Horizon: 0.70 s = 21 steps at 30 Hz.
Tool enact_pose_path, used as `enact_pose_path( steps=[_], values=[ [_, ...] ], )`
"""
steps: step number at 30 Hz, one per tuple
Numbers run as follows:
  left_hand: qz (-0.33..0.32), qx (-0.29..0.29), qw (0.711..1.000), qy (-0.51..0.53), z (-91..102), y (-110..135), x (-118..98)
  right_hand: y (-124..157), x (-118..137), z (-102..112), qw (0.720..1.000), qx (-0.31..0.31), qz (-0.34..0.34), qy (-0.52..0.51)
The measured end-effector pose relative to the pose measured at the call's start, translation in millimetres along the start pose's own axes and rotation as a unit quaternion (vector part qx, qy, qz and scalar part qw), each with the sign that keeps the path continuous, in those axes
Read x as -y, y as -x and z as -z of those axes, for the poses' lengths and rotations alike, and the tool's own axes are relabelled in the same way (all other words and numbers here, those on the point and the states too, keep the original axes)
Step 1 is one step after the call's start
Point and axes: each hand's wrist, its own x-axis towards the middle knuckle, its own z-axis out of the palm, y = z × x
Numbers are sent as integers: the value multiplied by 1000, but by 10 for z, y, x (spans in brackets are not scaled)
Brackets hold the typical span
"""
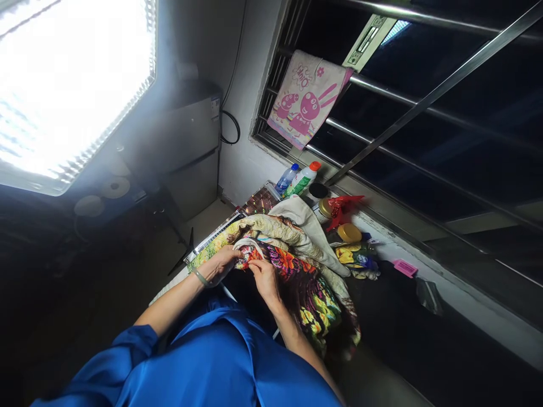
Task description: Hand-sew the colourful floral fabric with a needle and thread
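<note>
Before the blue shirt [203, 362], the flowered cloth [291, 263] is pinched by the nearly closed left hand [220, 264] and right hand [264, 278], its far edge crowded by jars [324, 210], its right edge bordered by a wide dark surface [394, 316]

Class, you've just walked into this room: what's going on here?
A person in a blue top is handling a floral cloth bunched in front of them. The left hand grips part of it; the right hand is pinched closed at the same patch, though anything tiny between its fingers is too small to tell. Beyond the cloth, a white bottle stands near the window bars.
</note>
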Motion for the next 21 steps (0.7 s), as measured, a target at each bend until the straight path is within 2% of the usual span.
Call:
enact_pose_path(
  steps=[6, 11, 21],
  values=[
    [-5, 20, 1000, 11, 31, -34, 34, -9, 27, -7, 1000, 3, -3, 10],
    [-16, 7, 1000, 3, 48, -50, 46, -13, 83, 28, 999, 14, 5, 29],
    [-25, 19, 999, 15, 36, -31, 45, -35, 129, 44, 995, 23, 21, 91]
  ],
)
